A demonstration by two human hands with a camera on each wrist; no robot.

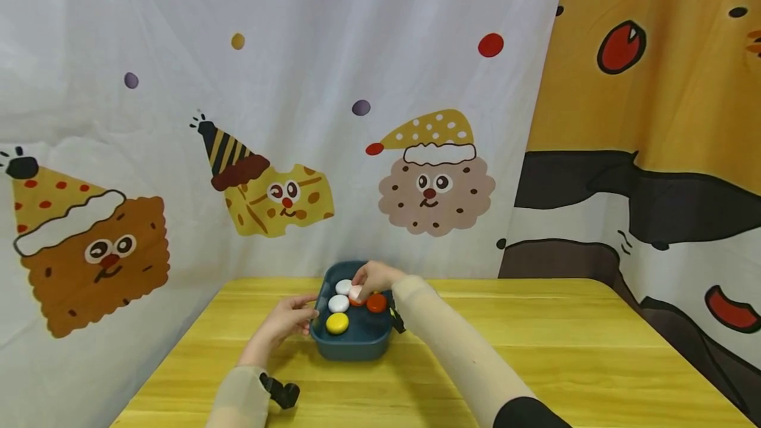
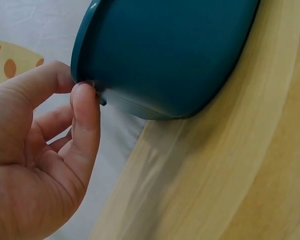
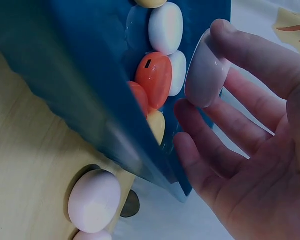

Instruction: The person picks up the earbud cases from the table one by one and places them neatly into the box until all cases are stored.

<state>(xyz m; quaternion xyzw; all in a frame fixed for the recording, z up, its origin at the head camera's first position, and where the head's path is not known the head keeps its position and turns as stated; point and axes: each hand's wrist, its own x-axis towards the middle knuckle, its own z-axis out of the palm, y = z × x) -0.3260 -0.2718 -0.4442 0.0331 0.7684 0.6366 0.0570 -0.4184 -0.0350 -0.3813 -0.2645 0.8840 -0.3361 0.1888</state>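
A dark teal plastic bin (image 1: pixel 351 351) stands on the table near its far edge. My left hand (image 1: pixel 287 318) pinches the bin's rim at its left side, thumb against finger, as the left wrist view shows. Over the bin, my right hand (image 1: pixel 376 277) holds a pale, glossy, rounded pebble-like piece (image 3: pixel 206 70) between thumb and fingers. Inside lie similar pieces: white pieces (image 1: pixel 339 304), a yellow piece (image 1: pixel 337 323) at the near end, and orange pieces (image 1: pixel 376 302). One orange piece (image 3: pixel 154 80) has a small dark slot. My right hand partly covers the far end.
Two pale pink pieces (image 3: pixel 94 201) lie on the wooden table (image 1: pixel 535 349) outside the bin in the right wrist view. A dark round spot (image 3: pixel 130 204) shows beside them. Behind the table hangs a white curtain (image 1: pixel 297 84) printed with cartoon figures.
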